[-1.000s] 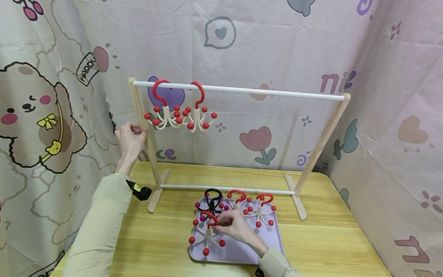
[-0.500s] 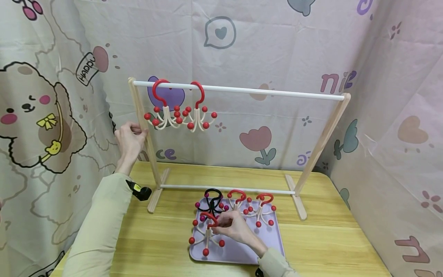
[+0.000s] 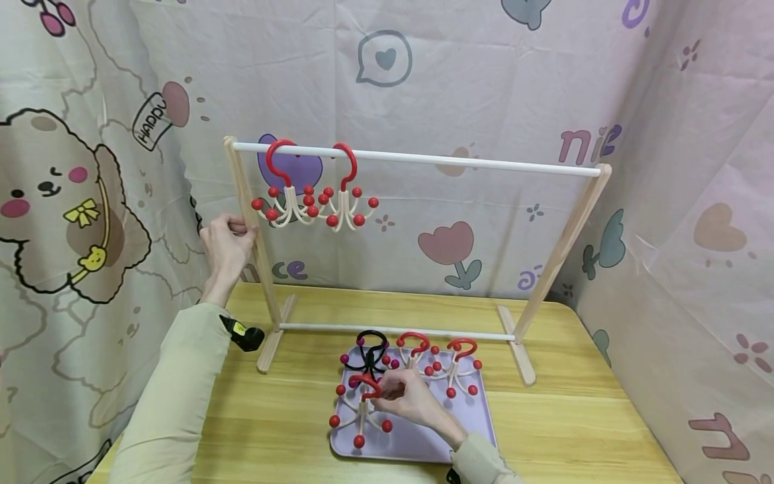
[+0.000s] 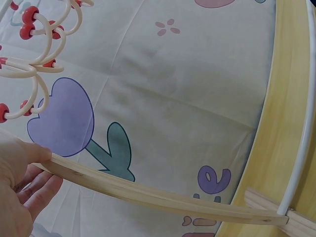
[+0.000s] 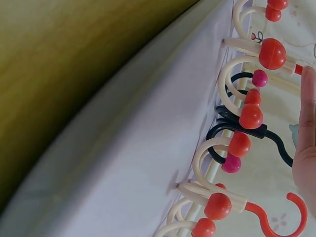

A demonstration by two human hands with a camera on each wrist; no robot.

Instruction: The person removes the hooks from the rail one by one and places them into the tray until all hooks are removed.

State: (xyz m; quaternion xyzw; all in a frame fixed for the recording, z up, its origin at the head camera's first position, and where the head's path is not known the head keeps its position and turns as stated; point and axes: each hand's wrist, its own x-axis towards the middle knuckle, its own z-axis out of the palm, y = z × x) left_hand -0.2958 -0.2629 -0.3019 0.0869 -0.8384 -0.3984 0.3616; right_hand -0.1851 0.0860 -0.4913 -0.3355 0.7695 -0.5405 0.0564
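Note:
My left hand (image 3: 226,245) grips the left wooden post (image 3: 261,262) of a rack, thumb and fingers on either side of the post (image 4: 123,190) in the left wrist view. Over the lilac tray (image 3: 423,440), my right hand (image 3: 411,400) pinches the red hook of a multi-armed hanger (image 3: 362,410) with red balls on its cream arms. That hanger stands upright at the tray's front left. Behind it are a black hanger (image 3: 370,361) with magenta balls and two more red-hooked hangers, one central (image 3: 414,348) and one right (image 3: 453,370). The right wrist view shows my hand (image 5: 307,148) only partly.
Two red-hooked hangers, a left one (image 3: 290,196) and a right one (image 3: 343,202), hang near the left end of the white top bar (image 3: 471,161). A lower bar (image 3: 393,329) runs behind the tray. The rack's feet rest on the wooden table (image 3: 580,417); printed curtains (image 3: 387,114) surround it.

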